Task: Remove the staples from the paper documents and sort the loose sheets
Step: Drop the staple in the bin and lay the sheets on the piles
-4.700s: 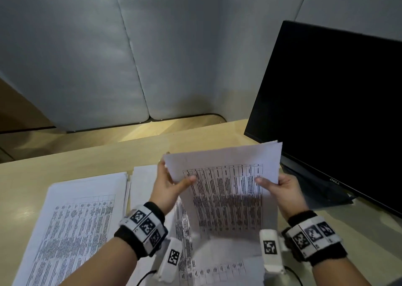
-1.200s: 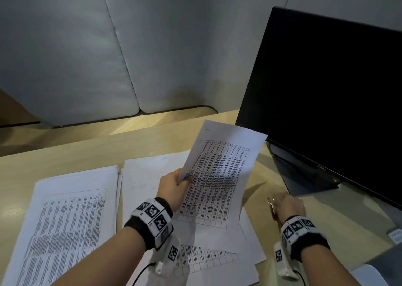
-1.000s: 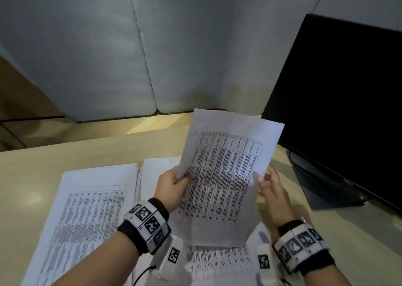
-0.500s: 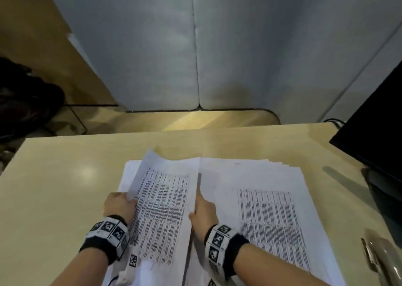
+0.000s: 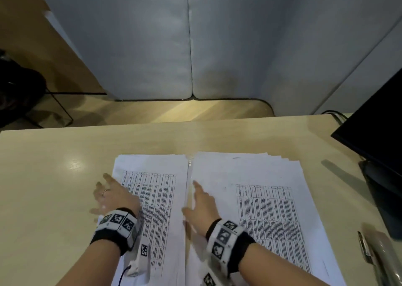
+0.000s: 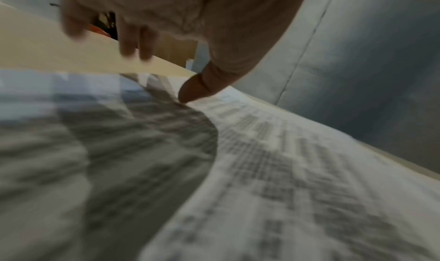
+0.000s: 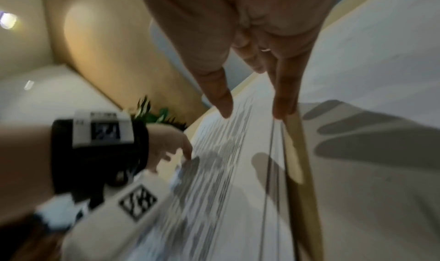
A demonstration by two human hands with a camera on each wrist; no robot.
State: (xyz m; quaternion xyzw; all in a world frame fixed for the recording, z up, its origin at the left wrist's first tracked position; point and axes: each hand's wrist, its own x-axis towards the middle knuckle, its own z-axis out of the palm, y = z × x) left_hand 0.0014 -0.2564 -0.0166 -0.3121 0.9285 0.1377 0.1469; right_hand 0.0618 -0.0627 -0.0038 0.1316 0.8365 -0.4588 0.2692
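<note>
While papers cover the desk [image 5: 54,177], a monitor [image 5: 378,124] stands right.

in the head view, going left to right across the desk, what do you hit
left hand → left paper stack → right hand → right paper stack → metal tool, with the monitor at the far right.

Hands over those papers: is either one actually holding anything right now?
Nothing is held. The left hand hangs open at the left stack's outer edge; the right hand is open between it and the right stack.
</note>
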